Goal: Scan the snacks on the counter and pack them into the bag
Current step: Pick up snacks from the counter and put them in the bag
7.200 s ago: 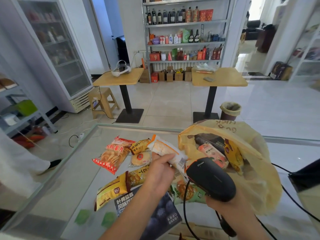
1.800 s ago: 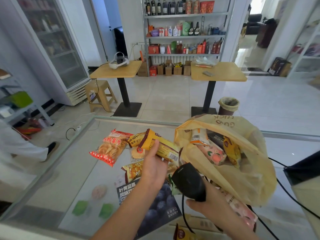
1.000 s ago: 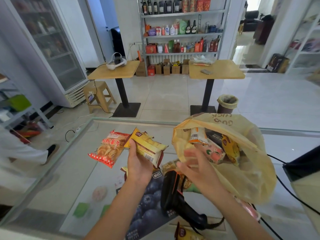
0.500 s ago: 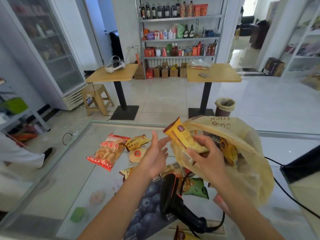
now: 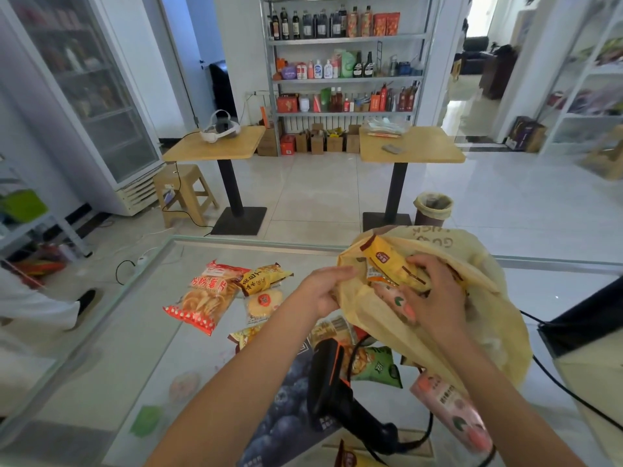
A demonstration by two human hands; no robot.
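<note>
A yellow plastic bag point(image 5: 478, 318) stands open on the glass counter point(image 5: 111, 348). My right hand point(image 5: 428, 291) reaches into its mouth and holds a yellow snack packet point(image 5: 387, 261) that sticks halfway out. My left hand point(image 5: 323, 288) grips the bag's near-left rim. The black barcode scanner point(image 5: 333, 389) lies on the counter below my arms. Loose snacks lie to the left: a red cracker bag point(image 5: 205, 296), a yellow packet point(image 5: 263, 278), a round cake point(image 5: 264, 301). A green packet point(image 5: 374, 365) and a pink packet point(image 5: 451, 409) lie nearer me.
The scanner's cable point(image 5: 418, 443) coils on the counter near me. A black device point(image 5: 586, 318) with a cable stands at the right edge. A blueberry poster point(image 5: 286, 416) lies under the glass. Beyond the counter are two wooden tables point(image 5: 215, 146), a bin point(image 5: 433, 207) and stocked shelves.
I set the scanner down, passed the yellow packet from my left hand to my right, and pushed it into the bag. My left hand moved over to take the bag's rim.
</note>
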